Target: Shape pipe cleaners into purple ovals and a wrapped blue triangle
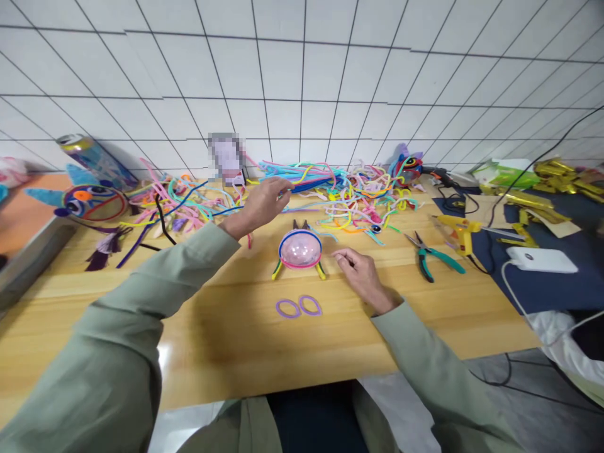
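Observation:
My left hand (262, 202) reaches out over the wooden table (226, 333) to the pile of coloured pipe cleaners (330, 189), its fingers pinched on a blue strand at the pile's near edge. My right hand (361, 274) rests on the table with fingers loosely curled, holding nothing I can make out, just right of a pink dome ringed in blue (300, 249) with yellow legs. Two purple pipe-cleaner loops (299, 307) lie in front of the dome.
Green-handled pliers (431, 257) and a yellow glue gun (460, 229) lie to the right, near a white power brick (542, 259) on a dark mat. A round blue-eared craft face (89, 201) and a can (97, 160) sit at the left. Gold foil lies far right.

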Demonstrator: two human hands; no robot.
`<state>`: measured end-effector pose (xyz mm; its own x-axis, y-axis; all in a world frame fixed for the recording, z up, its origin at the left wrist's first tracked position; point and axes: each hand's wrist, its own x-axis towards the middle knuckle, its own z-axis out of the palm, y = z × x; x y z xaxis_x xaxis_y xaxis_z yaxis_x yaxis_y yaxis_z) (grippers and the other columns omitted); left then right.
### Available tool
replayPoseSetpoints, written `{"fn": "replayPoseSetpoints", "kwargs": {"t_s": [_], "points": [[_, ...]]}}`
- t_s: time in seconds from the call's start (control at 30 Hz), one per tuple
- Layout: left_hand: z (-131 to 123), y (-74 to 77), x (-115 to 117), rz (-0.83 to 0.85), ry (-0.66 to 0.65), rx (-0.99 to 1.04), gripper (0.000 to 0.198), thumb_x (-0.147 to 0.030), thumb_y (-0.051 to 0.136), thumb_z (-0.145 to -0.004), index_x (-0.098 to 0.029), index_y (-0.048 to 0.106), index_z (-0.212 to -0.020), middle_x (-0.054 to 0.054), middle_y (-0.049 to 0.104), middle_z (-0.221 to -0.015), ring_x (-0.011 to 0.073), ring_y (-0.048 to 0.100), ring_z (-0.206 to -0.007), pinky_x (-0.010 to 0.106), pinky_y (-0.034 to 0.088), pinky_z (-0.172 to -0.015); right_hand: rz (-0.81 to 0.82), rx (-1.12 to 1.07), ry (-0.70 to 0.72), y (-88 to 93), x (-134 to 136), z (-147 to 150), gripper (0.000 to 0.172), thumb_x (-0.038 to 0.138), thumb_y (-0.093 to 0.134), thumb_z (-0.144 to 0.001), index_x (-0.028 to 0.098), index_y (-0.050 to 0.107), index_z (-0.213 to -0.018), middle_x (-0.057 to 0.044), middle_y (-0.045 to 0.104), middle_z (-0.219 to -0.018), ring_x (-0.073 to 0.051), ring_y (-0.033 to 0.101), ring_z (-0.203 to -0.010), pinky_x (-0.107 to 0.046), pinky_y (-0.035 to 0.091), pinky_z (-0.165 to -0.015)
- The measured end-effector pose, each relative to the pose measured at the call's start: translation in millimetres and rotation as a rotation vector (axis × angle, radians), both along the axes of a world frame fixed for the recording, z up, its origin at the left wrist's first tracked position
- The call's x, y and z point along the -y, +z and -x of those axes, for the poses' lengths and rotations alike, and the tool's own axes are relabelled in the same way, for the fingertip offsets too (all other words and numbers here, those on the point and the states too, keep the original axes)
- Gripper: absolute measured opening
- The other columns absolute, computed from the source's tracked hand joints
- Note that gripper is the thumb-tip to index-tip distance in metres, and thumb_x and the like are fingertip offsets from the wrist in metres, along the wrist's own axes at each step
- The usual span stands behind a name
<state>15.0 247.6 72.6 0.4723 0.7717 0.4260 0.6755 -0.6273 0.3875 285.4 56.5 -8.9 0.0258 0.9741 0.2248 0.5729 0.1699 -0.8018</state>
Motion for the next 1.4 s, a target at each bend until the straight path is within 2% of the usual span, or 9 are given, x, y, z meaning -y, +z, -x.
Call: {"fn": "replayPoseSetpoints", "kwargs": {"t_s": [0.1,0.23,0.37,0.47,0.7,0.9,1.07,1.2,1.4], "points": [[-26,-7.7,-38,-0.138,-0.028,-0.231,0.043,-0.022,0.06,-0.101,-0.01,0.071,-0.14,0.024,0.072,-0.142,0.0379,0.063,-0.135,0.052,0.046,-0.119,0.0,-0.02,0.001,-0.4,-2,-4,0.032,0.043,0.058,-0.099,0.023,0.083,-0.096,-0.005,0.086,-0.088,-0.02,0.073,-0.073,-0.031,0.053,-0.07],[-45,-24.8,-70,-0.164,-0.032,-0.321,0.068,-0.032,0.075,-0.097,-0.007,0.057,-0.157,0.029,0.059,-0.159,0.0435,0.054,-0.146,0.057,0.04,-0.125,0.016,-0.057,-0.002,-1.9,-4,-8,0.03,0.042,0.059,-0.099,0.023,0.082,-0.095,-0.005,0.087,-0.091,-0.021,0.076,-0.078,-0.031,0.054,-0.071],[-48,-39.4,-88,-0.143,0.018,-0.367,0.073,-0.027,0.076,-0.094,-0.006,0.055,-0.16,0.03,0.06,-0.157,0.0462,0.055,-0.143,0.057,0.041,-0.122,0.05,-0.05,-0.005,-2.2,-4,-8,0.031,0.043,0.059,-0.1,0.023,0.083,-0.095,-0.005,0.086,-0.087,-0.02,0.074,-0.073,-0.031,0.053,-0.068],[-45,-42.8,-101,-0.067,0.071,-0.382,0.062,-0.018,0.065,-0.096,-0.009,0.061,-0.156,0.028,0.067,-0.146,0.0449,0.059,-0.138,0.057,0.042,-0.119,0.07,-0.036,-0.009,-2.0,-3,-7,0.032,0.044,0.059,-0.101,0.024,0.083,-0.096,-0.005,0.086,-0.086,-0.02,0.073,-0.07,-0.031,0.053,-0.067],[-26,-27.6,-129,-0.038,0.216,-0.119,0.041,-0.026,0.05,-0.106,-0.015,0.073,-0.138,0.02,0.077,-0.133,0.0365,0.068,-0.124,0.047,0.048,-0.109,0.091,-0.018,-0.015,-4.0,-4,-9,0.031,0.043,0.06,-0.1,0.024,0.083,-0.096,-0.005,0.087,-0.089,-0.021,0.076,-0.073,-0.031,0.054,-0.067],[-10,-12.3,-136,-0.022,0.098,0.004,0.034,-0.028,0.051,-0.11,-0.015,0.074,-0.132,0.014,0.079,-0.128,0.029,0.068,-0.117,0.04,0.049,-0.108,0.095,-0.033,-0.018,-3.4,-4,-9,0.03,0.042,0.06,-0.099,0.024,0.083,-0.096,-0.007,0.088,-0.093,-0.023,0.08,-0.08,-0.032,0.058,-0.072],[-14,-11.0,-128,-0.057,0.068,-0.003,0.038,-0.031,0.053,-0.114,-0.018,0.072,-0.143,0.013,0.076,-0.134,0.0296,0.066,-0.124,0.043,0.047,-0.112,0.112,-0.028,-0.022,-1.2,-3,-9,0.028,0.042,0.061,-0.099,0.025,0.083,-0.095,-0.005,0.088,-0.091,-0.022,0.079,-0.078,-0.031,0.059,-0.072],[-28,-19.3,-120,-0.144,0.104,-0.028,0.041,-0.024,0.054,-0.11,-0.021,0.071,-0.147,0.015,0.071,-0.146,0.0342,0.062,-0.136,0.049,0.044,-0.118,0.11,-0.028,-0.032,-2.9,-3,-9,0.028,0.043,0.063,-0.099,0.024,0.084,-0.095,-0.004,0.087,-0.088,-0.021,0.077,-0.076,-0.031,0.058,-0.07],[-44,-46.1,-118,-0.091,0.112,-0.107,0.045,-0.019,0.062,-0.102,-0.015,0.071,-0.146,0.023,0.065,-0.151,0.0429,0.056,-0.14,0.056,0.041,-0.121,0.137,-0.006,-0.052,-7.8,-2,-12,0.032,0.045,0.061,-0.1,0.023,0.085,-0.098,-0.005,0.087,-0.091,-0.021,0.076,-0.074,-0.032,0.056,-0.068]]}}
